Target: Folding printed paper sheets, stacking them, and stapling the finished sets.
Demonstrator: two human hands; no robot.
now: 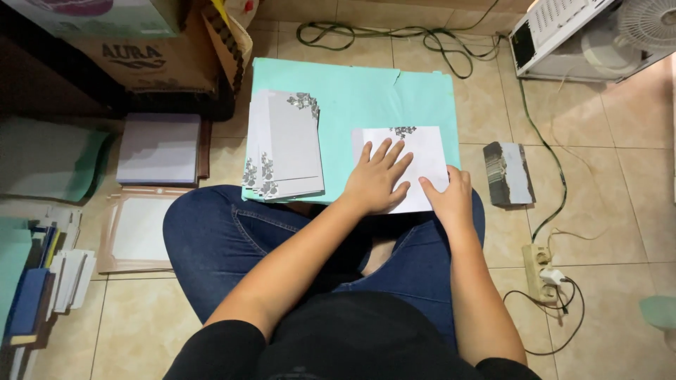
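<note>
The left hand (377, 179) lies flat with fingers spread wide on a white card (415, 165), pressing it down and gripping nothing. The right hand (447, 197) rests on the near right corner of the same card, its thumb pointing left across the paper and its fingers curled over the edge; whether they pinch the card cannot be told. The card has a small grey flower print at its far edge and lies on a sheet of pale green board (352, 91) spread on the floor just beyond the person's crossed knees in blue jeans (218, 239).

To the left of the card, on the same green board, sits a fanned stack of cards (285, 144) with grey flower corners, near the left hand but not touching it. To the right of the board, on the tiled floor (605, 183), lies a grey block of paper (510, 172). Near right of that is a power strip (541, 271) with a plug in it, and a green cable (546, 148) runs far toward a white box (563, 35) and a fan (648, 24).

Far left stand cardboard boxes (151, 60), with a stack of white paper (158, 148) before them and more paper piles (67, 278) at the near left.
</note>
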